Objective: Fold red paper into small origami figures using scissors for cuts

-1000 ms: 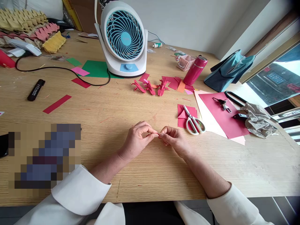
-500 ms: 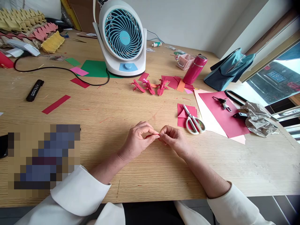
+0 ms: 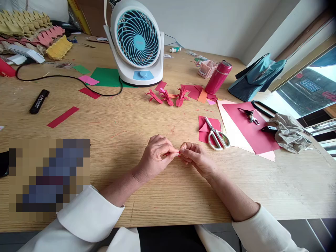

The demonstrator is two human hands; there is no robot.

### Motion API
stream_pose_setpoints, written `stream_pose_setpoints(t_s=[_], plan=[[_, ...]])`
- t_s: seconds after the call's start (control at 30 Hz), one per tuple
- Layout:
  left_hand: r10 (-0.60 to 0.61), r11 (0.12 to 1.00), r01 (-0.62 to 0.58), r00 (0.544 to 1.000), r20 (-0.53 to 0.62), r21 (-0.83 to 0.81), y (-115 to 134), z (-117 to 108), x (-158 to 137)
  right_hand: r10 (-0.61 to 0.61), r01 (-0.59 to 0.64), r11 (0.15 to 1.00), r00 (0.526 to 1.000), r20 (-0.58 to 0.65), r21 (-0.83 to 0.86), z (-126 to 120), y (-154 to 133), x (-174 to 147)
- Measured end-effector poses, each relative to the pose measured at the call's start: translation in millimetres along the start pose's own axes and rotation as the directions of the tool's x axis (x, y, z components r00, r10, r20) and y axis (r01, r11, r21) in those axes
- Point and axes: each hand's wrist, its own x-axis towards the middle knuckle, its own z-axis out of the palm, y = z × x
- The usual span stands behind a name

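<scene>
Evidently the left hand (image 3: 156, 155) is clamped on the red paper (image 3: 179, 152), mostly hidden between the fingertips; the right hand (image 3: 197, 158) pinches it alongside. Scissors (image 3: 214, 131) lie beyond the right fingers. Light, even pressure should avoid crumpling.

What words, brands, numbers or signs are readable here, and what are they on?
None reads clearly enough to quote:
Black marker: white lettering, too small.
Fan: faint marking on its hub, blurred.
Car licence plate outside: characters too blurred to be sure of.
White-and-green tube: label too small.
White slip by the fan: print too small.
</scene>
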Motion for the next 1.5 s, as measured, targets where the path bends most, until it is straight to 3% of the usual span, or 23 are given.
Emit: stream_pose_setpoints(t_s=[0.17,0.3,0.47,0.67,0.87,1.0,1.2,1.5], plan=[[0.011,0.997,-0.012,1.000,0.006,0.077,1,2,0,0.034,-0.036,0.997,0.999,0.025,0.073,1,0,-1],[-0.050,0.999,0.049,0.999,0.018,0.018,1,2,0,0.032,-0.032,0.997,0.999,-0.001,0.070,4,0,-2],[-0.066,0.998,0.066,0.998,-0.012,-0.001,0,1,-1,-0.074,0.070,0.997,0.994,-0.082,-0.043,3,2,-1],[-0.051,0.997,0.052,0.999,0.016,-0.062,0,-1,-1,-0.124,0.114,0.954,0.992,-0.017,-0.277,-5,2,0],[-0.051,0.986,0.058,0.997,0.050,-0.156,0,-2,-5,-0.098,0.113,0.938,0.993,0.062,-0.328,-8,1,1],[-0.111,0.968,0.125,0.991,0.074,-0.219,-1,0,-8,-0.152,0.162,0.928,0.987,0.054,-0.334,-7,2,0],[-0.099,0.965,0.110,0.993,0.057,-0.237,3,1,-2,-0.194,0.190,0.902,0.981,0.029,-0.388,-5,4,0],[-0.272,0.860,0.291,0.956,0.105,-0.420,1,6,-4,-0.245,0.184,0.845,0.968,-0.056,-0.502,-1,3,-3]])
